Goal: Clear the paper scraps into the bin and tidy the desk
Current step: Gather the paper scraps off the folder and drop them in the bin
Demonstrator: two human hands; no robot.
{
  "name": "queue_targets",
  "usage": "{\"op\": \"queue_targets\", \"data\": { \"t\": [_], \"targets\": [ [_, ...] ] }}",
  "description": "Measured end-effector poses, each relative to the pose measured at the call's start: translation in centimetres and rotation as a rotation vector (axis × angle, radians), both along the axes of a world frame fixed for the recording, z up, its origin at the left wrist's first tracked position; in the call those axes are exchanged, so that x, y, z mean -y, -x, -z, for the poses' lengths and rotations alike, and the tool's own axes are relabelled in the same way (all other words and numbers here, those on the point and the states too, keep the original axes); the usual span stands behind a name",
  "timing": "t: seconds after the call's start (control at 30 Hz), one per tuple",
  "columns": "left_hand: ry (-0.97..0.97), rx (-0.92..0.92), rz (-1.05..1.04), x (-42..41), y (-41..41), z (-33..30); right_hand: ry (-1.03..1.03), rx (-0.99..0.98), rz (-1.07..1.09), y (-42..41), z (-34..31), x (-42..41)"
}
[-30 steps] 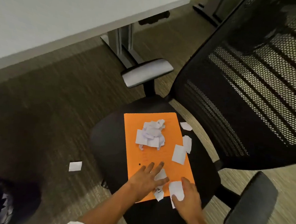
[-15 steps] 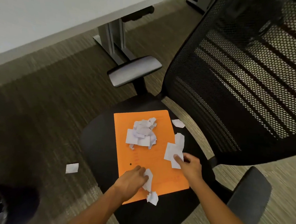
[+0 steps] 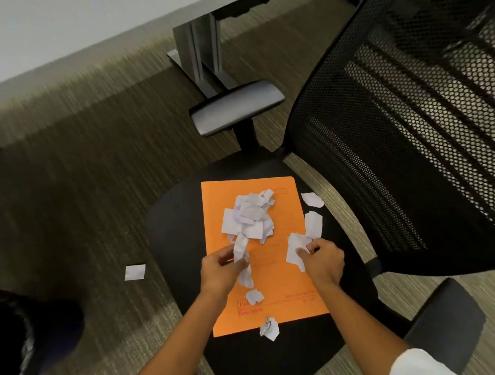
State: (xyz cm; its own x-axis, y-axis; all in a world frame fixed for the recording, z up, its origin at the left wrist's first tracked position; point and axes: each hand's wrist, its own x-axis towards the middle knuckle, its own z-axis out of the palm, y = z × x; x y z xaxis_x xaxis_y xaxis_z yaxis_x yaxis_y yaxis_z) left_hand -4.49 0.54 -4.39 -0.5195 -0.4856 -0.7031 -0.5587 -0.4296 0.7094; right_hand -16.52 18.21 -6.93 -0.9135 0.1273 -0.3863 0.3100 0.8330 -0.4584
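An orange folder (image 3: 275,279) lies on the black seat of an office chair (image 3: 174,235). A heap of white paper scraps (image 3: 250,213) sits on the folder's far half. My left hand (image 3: 221,269) grips a long crumpled scrap (image 3: 240,249) just above the folder. My right hand (image 3: 323,261) pinches a flat white scrap (image 3: 294,248) at the folder's right edge. Loose scraps lie near the folder's front: a small one (image 3: 254,296) on it and a crumpled one (image 3: 269,328) at its edge. Two more scraps (image 3: 313,199) rest on the seat by the backrest.
One scrap (image 3: 134,272) lies on the carpet left of the chair. A dark bin (image 3: 14,332) stands at the lower left. The mesh backrest (image 3: 417,139) fills the right; armrests (image 3: 239,107) flank the seat. A white desk (image 3: 62,16) and its metal leg (image 3: 200,39) stand behind.
Both hands have lifted off the folder's near end and moved farther up it. The left hand has picked up a crumpled scrap; the right now pinches a flat scrap at the right edge.
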Motion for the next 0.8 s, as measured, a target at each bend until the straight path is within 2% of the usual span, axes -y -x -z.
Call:
{"op": "queue_targets", "data": {
  "t": [0.17, 0.33, 0.53, 0.63, 0.8],
  "targets": [
    [-0.097, 0.009, -0.135, 0.7, 0.7, -0.2, -0.075, -0.051, -0.088, 0.4, 0.2, -0.4],
    [-0.111, -0.025, -0.165, 2.7, 3.1, -1.1, -0.164, -0.081, -0.224, 0.3, 0.4, 0.4],
    [-0.397, -0.094, -0.26, 4.8, 5.5, -1.9, 0.072, 0.1, -0.119, 1.8, 0.4, 1.2],
    [-0.419, -0.07, -0.261, 4.9, 5.4, -1.4, 0.12, 0.188, -0.13, 1.7, 0.2, 0.9],
    [-0.358, -0.045, -0.298, 4.7, 4.7, -0.2, -0.058, 0.094, -0.337, 0.4, -0.1, 2.1]
  ]
}}
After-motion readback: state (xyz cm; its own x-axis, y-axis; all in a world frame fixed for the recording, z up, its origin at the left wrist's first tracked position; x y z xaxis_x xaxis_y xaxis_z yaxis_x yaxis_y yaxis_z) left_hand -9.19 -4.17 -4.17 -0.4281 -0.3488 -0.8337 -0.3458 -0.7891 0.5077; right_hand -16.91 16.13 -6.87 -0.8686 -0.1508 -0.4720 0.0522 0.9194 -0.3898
